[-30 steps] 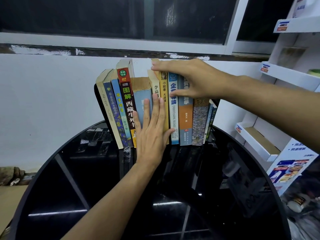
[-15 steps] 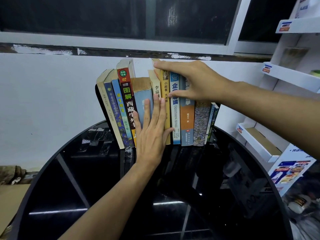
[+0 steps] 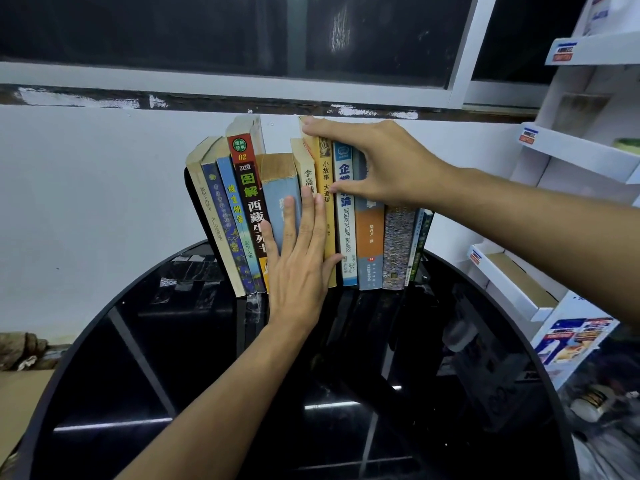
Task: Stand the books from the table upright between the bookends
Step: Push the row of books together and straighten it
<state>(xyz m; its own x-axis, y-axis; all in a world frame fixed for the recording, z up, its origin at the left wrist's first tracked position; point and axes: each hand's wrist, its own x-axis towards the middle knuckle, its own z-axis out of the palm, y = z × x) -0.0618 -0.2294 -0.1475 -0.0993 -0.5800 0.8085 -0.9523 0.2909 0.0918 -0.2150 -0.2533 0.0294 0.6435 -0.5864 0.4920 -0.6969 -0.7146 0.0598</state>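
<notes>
A row of upright paperback and hardback books (image 3: 370, 244) stands spines-out at the far edge of the round glossy black table (image 3: 346, 393). Their long axes are vertical, and the left four tilt with their tops leftward against a black bookend (image 3: 189, 192). I count about twelve books, but the thin ones at the right end blur together. The left hand (image 3: 298, 271) lies flat, its straight fingers pressing the spines. The right hand (image 3: 388, 164) hooks over the tall yellow paperback (image 3: 329, 220) with its thumb pinching the spine, and it covers the neighbouring tops.

Seemingly a shop: white display shelves (image 3: 581, 150) bearing price labels (image 3: 529, 136).
</notes>
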